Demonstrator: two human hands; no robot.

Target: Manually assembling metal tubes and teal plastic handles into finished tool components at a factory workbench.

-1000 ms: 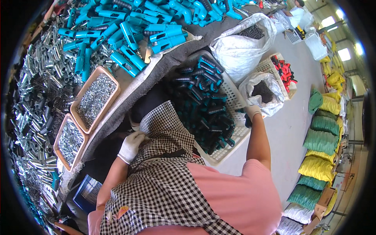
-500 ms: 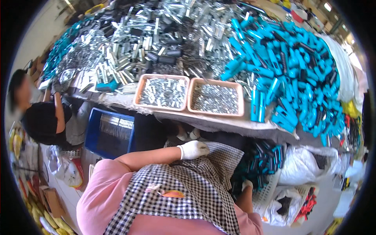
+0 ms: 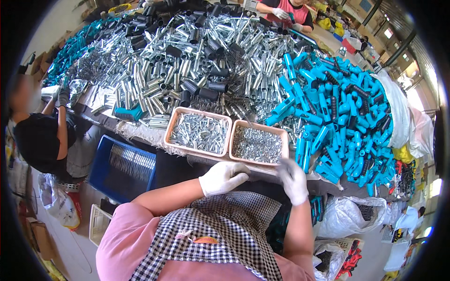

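Observation:
My left hand (image 3: 225, 179), in a white knit glove, hovers over the apron just in front of the table edge. Its fingers reach right with the thumb apart, and I see nothing held. My right hand (image 3: 293, 181), gloved the same way, is raised at the front right corner of the right tray (image 3: 258, 161). Motion smears its fingers, so any hold is hidden. That peach tray contains small silvery metal parts. Beside it, the left tray (image 3: 194, 148) contains short metal pins. A heap of teal plastic tool handles (image 3: 344, 112) spreads to the right of the trays.
Metal tubes (image 3: 178, 70) and black sleeves cover the table behind the trays. A blue crate (image 3: 124, 166) stands below at left, near a co-worker in black (image 3: 44, 145). Another person (image 3: 293, 14) works across the table. A white sack (image 3: 351, 215) sits at right.
My right hand has come up from the low bin of teal and black handles to the right tray. My left hand has shifted slightly, its thumb now apart. The view has tilted up.

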